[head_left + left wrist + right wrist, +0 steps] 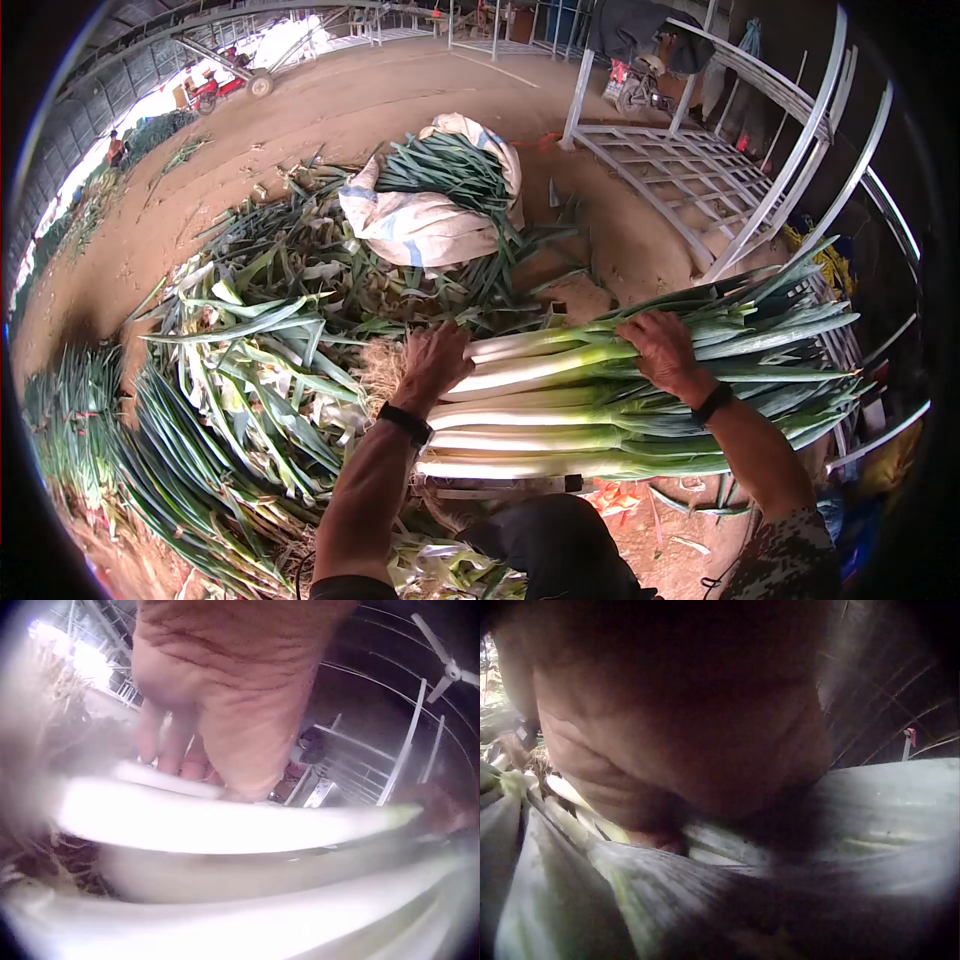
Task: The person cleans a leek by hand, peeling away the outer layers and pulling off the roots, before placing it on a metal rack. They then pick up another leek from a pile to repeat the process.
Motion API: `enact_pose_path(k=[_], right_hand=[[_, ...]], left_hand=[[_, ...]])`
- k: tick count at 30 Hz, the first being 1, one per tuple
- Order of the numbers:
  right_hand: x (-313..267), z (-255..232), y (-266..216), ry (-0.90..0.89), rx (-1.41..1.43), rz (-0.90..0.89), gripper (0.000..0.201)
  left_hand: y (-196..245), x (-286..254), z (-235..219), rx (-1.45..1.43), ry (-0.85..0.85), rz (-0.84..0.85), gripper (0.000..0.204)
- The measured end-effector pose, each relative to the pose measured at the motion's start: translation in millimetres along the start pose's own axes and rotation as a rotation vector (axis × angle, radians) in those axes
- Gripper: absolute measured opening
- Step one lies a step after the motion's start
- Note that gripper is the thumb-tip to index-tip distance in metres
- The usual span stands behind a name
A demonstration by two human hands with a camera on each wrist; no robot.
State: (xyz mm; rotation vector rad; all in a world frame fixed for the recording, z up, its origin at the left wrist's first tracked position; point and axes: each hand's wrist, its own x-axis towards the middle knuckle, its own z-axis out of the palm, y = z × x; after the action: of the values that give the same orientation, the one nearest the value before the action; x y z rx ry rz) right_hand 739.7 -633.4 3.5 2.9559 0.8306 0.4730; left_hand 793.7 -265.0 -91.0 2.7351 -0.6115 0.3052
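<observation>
A wide row of large leeks (530, 412) lies across in front of the person, white ends left, green leaves right. At the far left corner, the left hand (437, 360) grips the stalks near the roots; in the left wrist view its fingers (171, 750) bend down behind a white stalk (195, 817). The right hand (662, 350) holds the far side of the bundle where white turns green. In the right wrist view the right hand (682, 727) is dark, one fingertip showing against the stalks, the others hidden above broad leaves (660, 892).
Leaf scraps (270, 350) are heaped at the left and beyond the leeks. A white sack (430, 232) stuffed with green leaves stands behind. More leeks (190, 450) lie at the lower left. Metal racks (690, 180) stand at the right; a red vehicle (207, 95) is far back.
</observation>
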Motion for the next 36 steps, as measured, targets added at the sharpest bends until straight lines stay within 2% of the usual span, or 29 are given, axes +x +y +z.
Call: enact_pose_path(k=[1, 2, 5, 6, 10, 11, 14, 17, 19, 20, 23, 24, 26, 27, 29, 32, 35, 36], right_hand=[[0, 0, 1, -0.003, 0.004, 0.004, 0.047], [-1, 1, 1, -0.009, 0.006, 0.007, 0.047], [2, 1, 1, -0.081, 0.000, 0.047, 0.047], [4, 2, 1, -0.084, -0.019, 0.035, 0.047], [4, 6, 1, -0.064, -0.079, -0.004, 0.045], [8, 6, 2, -0.039, -0.090, -0.014, 0.044], [20, 12, 14, -0.244, 0.001, 0.074, 0.039], [35, 20, 23, -0.298, -0.019, 0.145, 0.032], [48, 33, 34, -0.448, -0.081, 0.227, 0.032], [50, 40, 38, -0.523, -0.110, 0.270, 0.033], [53, 31, 32, -0.558, -0.092, 0.302, 0.044], [50, 30, 34, -0.521, -0.048, 0.260, 0.044], [42, 28, 35, -0.455, 0.043, 0.172, 0.043], [43, 21, 34, -0.486, 0.155, 0.153, 0.044], [47, 7, 36, -0.541, 0.380, 0.120, 0.047], [34, 22, 43, -0.451, 0.486, 0.127, 0.043], [27, 39, 36, -0.380, 0.397, 0.152, 0.036], [31, 43, 34, -0.400, 0.395, 0.216, 0.033]], left_hand=[[-2, 1, -3, 0.001, 0.080, 0.018, 0.024], [-5, 1, -7, -0.100, 0.040, -0.017, 0.026], [-18, -6, 38, -0.204, 0.164, -0.107, 0.029], [-8, -7, 32, -0.258, 0.062, -0.246, 0.034], [-41, -1, 55, -0.612, -0.041, -0.192, 0.039], [-44, -3, 60, -0.612, -0.050, -0.218, 0.039], [-35, -6, 50, -0.637, -0.076, -0.265, 0.042], [-40, -4, 57, -0.716, -0.095, -0.269, 0.051], [-26, -4, 36, -0.786, -0.102, -0.309, 0.057], [-14, -8, 23, -0.673, -0.099, -0.273, 0.058], [-19, -25, 30, -0.324, 0.132, 0.174, 0.051], [-18, -28, 36, -0.358, 0.209, 0.158, 0.039], [-28, -29, 52, -0.585, 0.135, 0.083, 0.035], [-29, -27, 51, -0.697, 0.100, 0.048, 0.033], [-24, -28, 52, -0.629, 0.132, 0.002, 0.028], [-14, -28, 54, -0.546, 0.176, -0.047, 0.026], [-12, -35, 60, -0.544, 0.174, -0.075, 0.025], [-10, -33, 61, -0.556, 0.162, -0.077, 0.024]])
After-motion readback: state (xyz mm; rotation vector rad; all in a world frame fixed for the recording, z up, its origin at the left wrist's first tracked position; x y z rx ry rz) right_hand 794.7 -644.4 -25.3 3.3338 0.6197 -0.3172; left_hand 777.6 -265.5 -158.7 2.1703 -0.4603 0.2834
